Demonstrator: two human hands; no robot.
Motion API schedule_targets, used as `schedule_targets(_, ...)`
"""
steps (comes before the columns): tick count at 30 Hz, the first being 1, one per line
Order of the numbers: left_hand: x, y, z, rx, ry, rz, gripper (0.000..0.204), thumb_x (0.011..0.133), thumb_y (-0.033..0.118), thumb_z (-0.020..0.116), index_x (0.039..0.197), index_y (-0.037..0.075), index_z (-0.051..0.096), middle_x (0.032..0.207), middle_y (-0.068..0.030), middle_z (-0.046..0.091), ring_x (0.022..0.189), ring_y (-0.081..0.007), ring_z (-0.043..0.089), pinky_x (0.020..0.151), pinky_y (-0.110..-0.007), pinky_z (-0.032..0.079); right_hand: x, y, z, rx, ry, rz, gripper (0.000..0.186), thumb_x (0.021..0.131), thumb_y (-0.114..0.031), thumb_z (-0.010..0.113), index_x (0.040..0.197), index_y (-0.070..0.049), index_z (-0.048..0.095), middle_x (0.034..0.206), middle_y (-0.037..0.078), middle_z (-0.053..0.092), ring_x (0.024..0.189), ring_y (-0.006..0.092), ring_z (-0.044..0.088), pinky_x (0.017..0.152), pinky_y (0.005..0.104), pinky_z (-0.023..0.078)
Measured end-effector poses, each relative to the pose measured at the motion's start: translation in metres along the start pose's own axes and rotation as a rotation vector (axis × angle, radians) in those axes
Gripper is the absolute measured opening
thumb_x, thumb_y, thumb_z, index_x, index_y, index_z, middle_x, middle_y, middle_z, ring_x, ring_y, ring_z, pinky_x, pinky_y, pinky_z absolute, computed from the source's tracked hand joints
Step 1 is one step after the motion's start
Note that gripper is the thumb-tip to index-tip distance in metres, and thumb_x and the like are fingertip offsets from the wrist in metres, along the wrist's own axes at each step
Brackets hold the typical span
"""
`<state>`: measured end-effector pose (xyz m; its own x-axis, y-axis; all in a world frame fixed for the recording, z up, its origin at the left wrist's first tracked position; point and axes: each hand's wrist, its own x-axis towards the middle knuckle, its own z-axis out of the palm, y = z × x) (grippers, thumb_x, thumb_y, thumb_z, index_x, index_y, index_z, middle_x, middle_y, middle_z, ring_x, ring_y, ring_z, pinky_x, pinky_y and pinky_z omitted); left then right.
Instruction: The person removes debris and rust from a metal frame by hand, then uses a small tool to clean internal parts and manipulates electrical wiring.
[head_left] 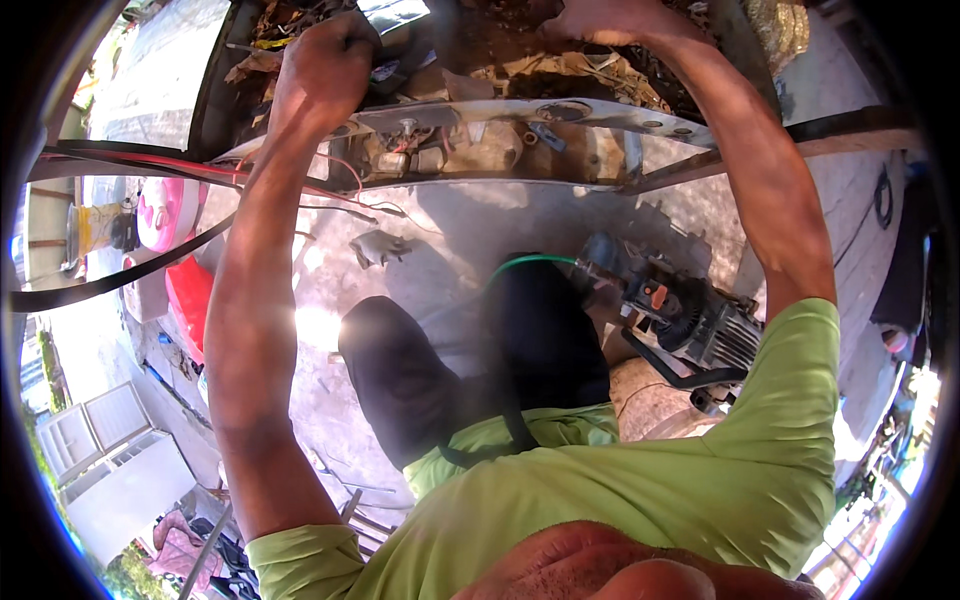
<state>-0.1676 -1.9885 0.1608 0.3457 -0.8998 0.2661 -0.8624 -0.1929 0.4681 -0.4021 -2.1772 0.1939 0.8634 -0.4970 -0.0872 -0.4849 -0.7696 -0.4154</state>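
Note:
My left hand [328, 62] is closed in a fist over the left part of a dark-sided box [212, 100] full of brown, leaf-like scraps and loose bits. Whatever its fingers may hold is hidden. Beside its knuckles lie a dark grey piece [402, 68] and a bright, shiny piece [395, 12]. My right hand [600, 18] reaches into the right part of the same box, over the brown scraps [590, 75]. The top edge of the view cuts it off, and its fingers are mostly hidden.
A pale metal strip [480, 113] with holes runs along the box's near side, above a narrow tray [480, 178] of small parts. Red and black cables [190, 172] cross at left. An engine-like machine [690, 320] with a green hose [535, 258] stands by my right knee. A crumpled glove [378, 248] lies on the floor.

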Motion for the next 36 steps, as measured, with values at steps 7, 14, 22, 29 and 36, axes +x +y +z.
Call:
schedule_targets(7, -0.001, 0.001, 0.001, -0.064, 0.004, -0.003, 0.023, 0.089, 0.017, 0.053, 0.098, 0.007, 0.072, 0.094, -0.0216, 0.07, 0.092, -0.0388, 0.069, 0.084, -0.043, 0.052, -0.003, 0.013, 0.015, -0.183, 0.044, -0.089, 0.03, 0.079, -0.02, 0.073, 0.104, -0.002, 0.074, 0.095, 0.023, 0.071, 0.094, 0.0412, 0.068, 0.08, 0.0471, 0.052)
schedule_targets(14, -0.006, 0.001, -0.005, -0.121, 0.058, 0.046, 0.021, 0.09, 0.015, 0.053, 0.092, 0.004, 0.071, 0.092, -0.0223, 0.07, 0.091, -0.0404, 0.068, 0.082, -0.044, 0.053, 0.003, 0.009, 0.029, 0.593, 0.186, 0.043, 0.025, 0.093, -0.022, 0.064, 0.103, -0.002, 0.073, 0.082, 0.012, 0.071, 0.069, 0.0236, 0.067, 0.062, 0.0336, 0.051)
schedule_targets(22, -0.008, -0.002, 0.004, -0.127, 0.163, 0.234, 0.02, 0.092, 0.016, 0.052, 0.093, 0.002, 0.067, 0.096, -0.0249, 0.067, 0.094, -0.0436, 0.065, 0.083, -0.048, 0.052, -0.003, 0.026, 0.014, 1.782, 0.134, 0.067, 0.04, 0.101, -0.043, 0.05, 0.09, -0.006, 0.057, 0.065, 0.007, 0.05, 0.047, 0.0152, 0.04, 0.041, 0.0263, 0.03)
schedule_targets(29, -0.008, -0.003, 0.009, -0.112, 0.192, 0.276, 0.022, 0.092, 0.016, 0.051, 0.092, 0.002, 0.068, 0.094, -0.0238, 0.068, 0.092, -0.0427, 0.066, 0.082, -0.046, 0.052, -0.007, 0.002, 0.043, 0.594, 0.234, 0.237, 0.027, 0.092, -0.026, 0.069, 0.104, -0.002, 0.07, 0.079, 0.004, 0.062, 0.066, 0.0122, 0.055, 0.053, 0.0279, 0.043)
schedule_targets(36, -0.01, -0.007, 0.007, -0.141, 0.19, 0.292, 0.021, 0.091, 0.016, 0.052, 0.092, 0.002, 0.067, 0.093, -0.0231, 0.068, 0.092, -0.0415, 0.067, 0.081, -0.046, 0.052, -0.002, -0.035, 0.053, -0.071, 0.217, 0.31, 0.05, 0.08, -0.044, 0.077, 0.108, -0.003, 0.074, 0.099, 0.018, 0.074, 0.092, 0.0316, 0.071, 0.084, 0.0401, 0.054)
